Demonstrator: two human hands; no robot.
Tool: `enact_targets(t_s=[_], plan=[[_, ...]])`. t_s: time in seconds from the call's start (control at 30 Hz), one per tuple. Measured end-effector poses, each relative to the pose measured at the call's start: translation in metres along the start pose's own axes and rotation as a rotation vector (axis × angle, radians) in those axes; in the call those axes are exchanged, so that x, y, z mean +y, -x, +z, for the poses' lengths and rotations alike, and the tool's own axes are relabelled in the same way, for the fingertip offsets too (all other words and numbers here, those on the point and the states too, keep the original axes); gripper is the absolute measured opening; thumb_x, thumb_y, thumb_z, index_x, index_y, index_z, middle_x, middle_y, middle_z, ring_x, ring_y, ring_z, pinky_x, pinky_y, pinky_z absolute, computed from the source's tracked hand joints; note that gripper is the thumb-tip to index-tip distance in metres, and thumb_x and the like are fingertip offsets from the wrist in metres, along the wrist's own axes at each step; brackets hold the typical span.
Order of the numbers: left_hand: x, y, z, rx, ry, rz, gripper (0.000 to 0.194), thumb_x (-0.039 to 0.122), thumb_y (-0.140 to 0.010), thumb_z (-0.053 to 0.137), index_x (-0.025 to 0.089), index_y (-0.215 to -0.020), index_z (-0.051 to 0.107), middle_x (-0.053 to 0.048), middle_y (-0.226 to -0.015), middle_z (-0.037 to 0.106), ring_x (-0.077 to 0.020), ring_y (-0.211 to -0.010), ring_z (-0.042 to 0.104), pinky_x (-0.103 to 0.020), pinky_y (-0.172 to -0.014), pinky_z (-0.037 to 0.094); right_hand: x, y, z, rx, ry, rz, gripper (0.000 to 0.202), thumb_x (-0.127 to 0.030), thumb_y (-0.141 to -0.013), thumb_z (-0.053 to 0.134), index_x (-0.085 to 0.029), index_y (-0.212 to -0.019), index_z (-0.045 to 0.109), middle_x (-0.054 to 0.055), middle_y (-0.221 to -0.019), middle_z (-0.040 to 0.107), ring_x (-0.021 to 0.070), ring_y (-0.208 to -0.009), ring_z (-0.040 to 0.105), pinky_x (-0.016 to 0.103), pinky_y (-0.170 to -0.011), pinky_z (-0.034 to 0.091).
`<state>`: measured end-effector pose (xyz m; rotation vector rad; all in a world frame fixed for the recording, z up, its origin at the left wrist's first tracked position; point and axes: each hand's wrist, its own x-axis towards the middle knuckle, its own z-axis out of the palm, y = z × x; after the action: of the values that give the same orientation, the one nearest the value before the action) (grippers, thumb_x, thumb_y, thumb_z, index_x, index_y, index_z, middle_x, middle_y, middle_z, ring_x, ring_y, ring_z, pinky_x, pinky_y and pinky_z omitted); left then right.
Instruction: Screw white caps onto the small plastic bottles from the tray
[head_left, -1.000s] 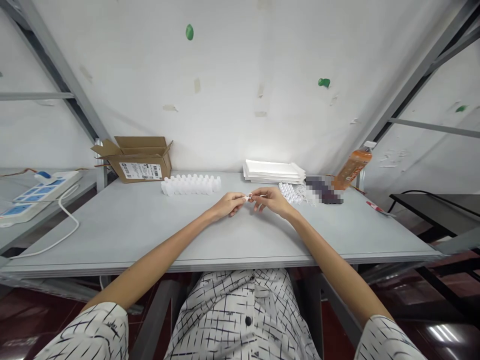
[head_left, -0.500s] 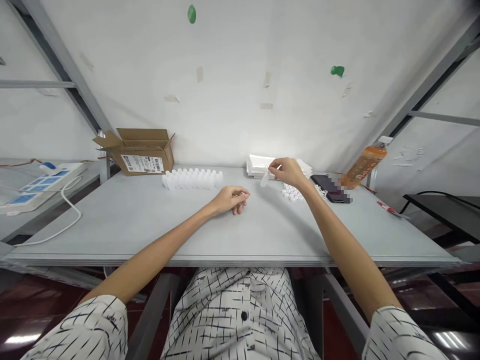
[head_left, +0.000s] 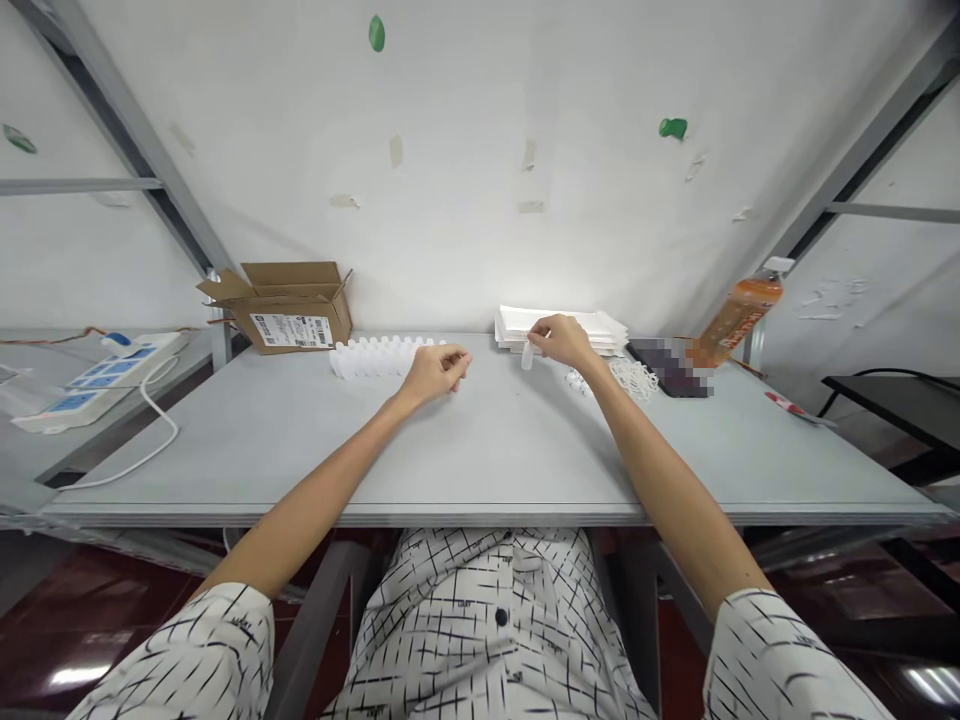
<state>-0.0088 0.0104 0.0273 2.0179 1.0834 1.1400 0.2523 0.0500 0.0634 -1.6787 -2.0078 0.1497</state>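
Between the fingertips of my right hand (head_left: 561, 340) hangs a small translucent white bottle (head_left: 527, 356), in front of a stack of white paper (head_left: 600, 328). My left hand (head_left: 439, 372) is closed, thumb against the fingers, at the right end of a row of small white bottles (head_left: 367, 358); whether it holds anything is too small to tell. Small white pieces (head_left: 577, 382) lie partly behind my right wrist, and a pile of white loops (head_left: 634, 379) lies to the right of them.
An open cardboard box (head_left: 292, 315) stands at the back left. At the right are a dark phone (head_left: 664, 367), a tilted orange drink bottle (head_left: 739, 320) and a red and white item (head_left: 786, 403). A power strip (head_left: 97, 385) with a white cable lies at the left.
My left hand has moved left and back, towards the row of bottles, and its fingers have closed. My right hand has shifted slightly left, still with the small bottle, which now hangs more upright.
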Motion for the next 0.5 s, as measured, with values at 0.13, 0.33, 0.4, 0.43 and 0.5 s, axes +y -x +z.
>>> enact_targets(t_s=[0.13, 0.33, 0.4, 0.43, 0.5], plan=[[-0.001, -0.008, -0.020, 0.216, -0.304, 0.147, 0.026, 0.036, -0.089, 0.052, 0.016, -0.080, 0.067, -0.003, -0.067, 0.066, -0.0125, -0.057, 0.058, -0.025, -0.059, 0.046, -0.006, 0.003, 0.002, 0.009, 0.029, 0.020, 0.021, -0.022, -0.087, 0.055, -0.020, -0.088, 0.076, 0.004, -0.082, 0.076, 0.0195, -0.080, 0.067, 0.028, -0.072, 0.044], [-0.005, -0.011, -0.048, 0.332, -0.673, 0.148, 0.024, 0.021, -0.084, 0.052, 0.020, -0.089, 0.076, -0.007, -0.090, 0.072, -0.0214, -0.088, 0.062, -0.033, -0.076, 0.045, -0.003, 0.006, 0.003, 0.017, 0.026, -0.014, 0.023, -0.022, -0.087, 0.053, -0.018, -0.088, 0.076, 0.006, -0.093, 0.077, 0.0185, -0.080, 0.068, 0.027, -0.075, 0.045], [-0.009, -0.011, -0.058, 0.302, -0.713, 0.107, 0.024, 0.018, -0.082, 0.053, 0.021, -0.085, 0.077, -0.007, -0.094, 0.071, -0.0235, -0.095, 0.061, -0.034, -0.075, 0.044, -0.003, 0.007, 0.004, 0.015, 0.018, -0.040, 0.024, -0.023, -0.088, 0.052, -0.018, -0.089, 0.076, 0.006, -0.096, 0.077, 0.0189, -0.081, 0.068, 0.027, -0.074, 0.045], [-0.011, -0.011, -0.063, 0.287, -0.726, 0.087, 0.024, 0.017, -0.081, 0.054, 0.022, -0.084, 0.077, -0.006, -0.096, 0.071, -0.0239, -0.096, 0.060, -0.034, -0.074, 0.043, -0.003, 0.007, 0.004, 0.016, 0.021, -0.047, 0.025, -0.023, -0.088, 0.052, -0.018, -0.090, 0.076, 0.006, -0.097, 0.077, 0.0193, -0.082, 0.069, 0.027, -0.074, 0.045], [-0.015, -0.012, -0.070, 0.266, -0.741, 0.063, 0.024, 0.018, -0.080, 0.056, 0.023, -0.085, 0.079, -0.006, -0.097, 0.070, -0.0240, -0.097, 0.059, -0.034, -0.075, 0.044, -0.003, 0.008, 0.003, 0.020, 0.040, -0.051, 0.025, -0.024, -0.087, 0.052, -0.018, -0.091, 0.076, 0.006, -0.098, 0.077, 0.0199, -0.084, 0.069, 0.028, -0.073, 0.044]])
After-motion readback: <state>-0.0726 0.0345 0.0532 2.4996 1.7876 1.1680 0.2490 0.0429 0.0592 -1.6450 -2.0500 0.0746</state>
